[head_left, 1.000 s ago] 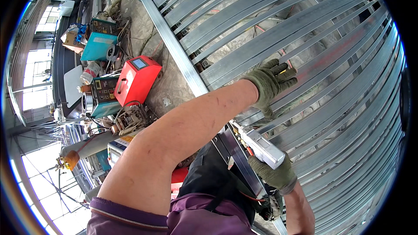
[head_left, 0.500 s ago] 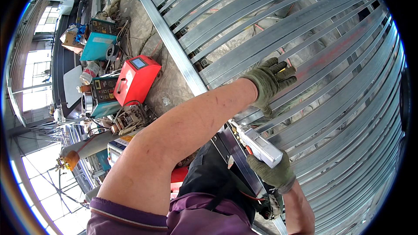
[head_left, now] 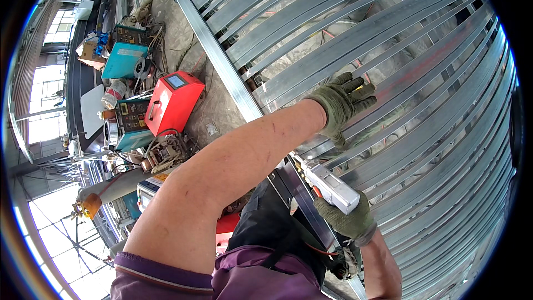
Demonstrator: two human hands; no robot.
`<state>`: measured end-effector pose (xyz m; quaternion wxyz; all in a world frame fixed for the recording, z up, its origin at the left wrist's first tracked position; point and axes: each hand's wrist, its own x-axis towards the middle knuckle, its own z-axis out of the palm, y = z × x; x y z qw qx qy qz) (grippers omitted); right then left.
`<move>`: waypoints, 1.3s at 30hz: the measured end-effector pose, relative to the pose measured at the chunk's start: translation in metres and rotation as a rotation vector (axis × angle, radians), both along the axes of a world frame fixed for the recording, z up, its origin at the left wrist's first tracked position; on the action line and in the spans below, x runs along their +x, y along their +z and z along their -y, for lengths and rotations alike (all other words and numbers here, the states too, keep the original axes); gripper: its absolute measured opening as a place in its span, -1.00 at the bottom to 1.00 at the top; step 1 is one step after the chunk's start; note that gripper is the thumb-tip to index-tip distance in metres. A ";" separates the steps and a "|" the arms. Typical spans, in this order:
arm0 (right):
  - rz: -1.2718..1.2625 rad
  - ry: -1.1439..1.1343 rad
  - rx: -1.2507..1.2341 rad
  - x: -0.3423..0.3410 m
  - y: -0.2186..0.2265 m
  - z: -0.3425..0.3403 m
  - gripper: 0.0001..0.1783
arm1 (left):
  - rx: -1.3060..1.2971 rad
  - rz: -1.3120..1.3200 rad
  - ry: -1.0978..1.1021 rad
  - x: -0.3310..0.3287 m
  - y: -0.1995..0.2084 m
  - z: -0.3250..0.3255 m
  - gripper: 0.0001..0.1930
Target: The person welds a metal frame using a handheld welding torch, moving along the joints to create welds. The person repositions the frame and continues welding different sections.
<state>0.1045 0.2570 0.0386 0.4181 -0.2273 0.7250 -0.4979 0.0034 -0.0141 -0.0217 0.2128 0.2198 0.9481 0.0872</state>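
Note:
My left hand (head_left: 343, 105), in a dark green work glove, reaches across over the flat metal bars (head_left: 311, 75). Its fingers are stretched out and slightly apart, with nothing gripped; whether the palm presses on the metal cannot be seen. Closer to my body, my right hand (head_left: 355, 221), gloved alike, is wrapped round a silver, boxy welding gun (head_left: 333, 189). Brass-coloured fittings and an orange-red part show on the gun. Its front end points up and left, toward the frame's near rail (head_left: 297, 183), and the tip is partly hidden near my left forearm.
A long metal edge rail (head_left: 216, 58) borders the rows of bars. Beyond it, on the left, stand a red machine (head_left: 176, 103) with a small screen, teal machines (head_left: 125, 58), wire spools and tangled cables. A grey cylinder (head_left: 114, 186) with an orange-yellow fitting lies lower left.

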 end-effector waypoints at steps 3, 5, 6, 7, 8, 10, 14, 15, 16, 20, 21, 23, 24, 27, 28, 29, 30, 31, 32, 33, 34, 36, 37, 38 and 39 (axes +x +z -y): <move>0.016 -0.012 0.005 0.001 0.000 -0.002 -0.60 | -0.038 0.070 -0.013 -0.003 0.006 -0.002 0.49; 0.023 -0.011 0.014 0.001 0.000 -0.003 -0.59 | -0.027 0.084 -0.005 -0.004 0.010 -0.002 0.47; 0.032 -0.005 0.027 0.001 0.001 -0.003 -0.59 | -0.021 0.091 -0.001 -0.004 0.011 -0.002 0.46; 0.041 0.000 0.039 0.001 0.001 -0.004 -0.58 | -0.023 0.087 -0.003 -0.004 0.012 -0.002 0.45; 0.038 0.000 0.029 0.001 0.001 -0.004 -0.58 | -0.025 0.083 -0.004 -0.004 0.012 -0.002 0.45; 0.034 -0.001 0.009 0.001 0.000 -0.005 -0.58 | -0.018 0.075 -0.001 -0.004 0.012 -0.002 0.45; 0.087 -0.003 0.019 0.002 -0.001 -0.007 -0.59 | 0.014 0.053 0.007 -0.001 0.007 0.000 0.45; 0.100 -0.004 0.020 0.002 0.001 -0.007 -0.59 | 0.021 0.046 0.005 -0.001 0.007 0.000 0.45; 0.113 -0.006 0.020 0.001 0.001 -0.007 -0.59 | 0.016 0.049 0.005 -0.001 0.006 0.000 0.45; 0.099 0.013 0.014 0.002 -0.002 -0.010 -0.58 | 0.009 0.066 0.011 -0.003 0.010 -0.001 0.43; 0.099 0.008 0.008 0.003 -0.001 -0.010 -0.58 | 0.010 0.073 0.013 -0.004 0.011 -0.001 0.43; 0.091 0.006 0.006 0.003 -0.001 -0.010 -0.58 | 0.009 0.074 0.014 -0.003 0.013 -0.001 0.43; 0.083 0.010 0.010 0.002 -0.001 -0.011 -0.58 | 0.009 0.075 0.015 -0.003 0.014 -0.001 0.42; 0.062 0.020 0.011 0.002 -0.001 -0.012 -0.59 | 0.000 0.097 0.009 -0.004 0.015 -0.001 0.42; 0.056 0.023 0.010 0.002 -0.001 -0.013 -0.59 | 0.006 0.090 0.010 -0.004 0.015 -0.001 0.42; 0.044 0.022 0.003 0.003 -0.002 -0.013 -0.60 | 0.011 0.084 0.011 -0.003 0.014 -0.001 0.42; 0.033 0.021 -0.003 0.004 -0.003 -0.014 -0.60 | 0.016 0.077 0.013 -0.003 0.012 -0.001 0.42; 0.021 0.020 -0.009 0.004 -0.005 -0.014 -0.60 | 0.017 0.081 0.013 -0.003 0.011 -0.001 0.42; 0.006 0.026 -0.008 0.005 -0.006 -0.015 -0.60 | 0.018 0.085 0.014 -0.004 0.011 -0.001 0.42; -0.009 0.031 -0.006 0.005 -0.006 -0.015 -0.61 | 0.018 0.088 0.014 -0.004 0.011 -0.001 0.42; -0.024 0.036 -0.005 0.006 -0.007 -0.016 -0.61 | 0.015 0.091 0.014 -0.004 0.012 -0.001 0.42; -0.003 0.018 -0.007 0.008 -0.009 -0.018 -0.61 | 0.012 0.097 0.012 -0.004 0.012 -0.001 0.43; 0.007 0.009 -0.008 0.008 -0.010 -0.019 -0.61 | 0.011 0.093 0.009 -0.005 0.012 -0.001 0.43; 0.006 0.005 -0.016 0.009 -0.011 -0.019 -0.61 | 0.011 0.090 0.007 -0.005 0.011 -0.001 0.43; 0.006 0.000 -0.025 0.009 -0.011 -0.020 -0.61 | 0.010 0.087 0.005 -0.005 0.010 -0.001 0.43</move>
